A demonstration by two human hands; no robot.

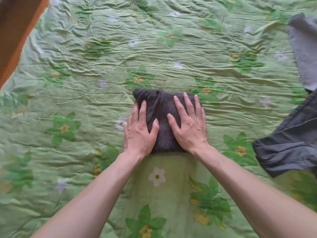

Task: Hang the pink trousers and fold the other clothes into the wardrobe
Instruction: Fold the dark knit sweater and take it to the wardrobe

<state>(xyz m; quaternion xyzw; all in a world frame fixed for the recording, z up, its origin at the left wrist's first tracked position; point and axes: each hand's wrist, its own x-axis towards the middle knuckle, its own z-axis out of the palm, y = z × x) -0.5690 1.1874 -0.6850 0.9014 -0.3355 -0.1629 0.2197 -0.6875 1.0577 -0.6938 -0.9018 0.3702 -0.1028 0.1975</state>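
A dark grey knitted garment [162, 107], folded into a small square bundle, lies in the middle of the green flowered bedspread [171, 52]. My left hand [139, 131] lies flat on its left side with straight, spread fingers. My right hand [188, 122] presses flat on its right side, fingers spread. A dark grey smooth garment [288, 148] lies crumpled at the right edge. No pink trousers are in view.
A lighter grey cloth [305, 54] lies at the upper right edge of the bed. A brown wooden board [15, 31] runs along the top left corner. Wrinkled bedspread stretches all around the bundle.
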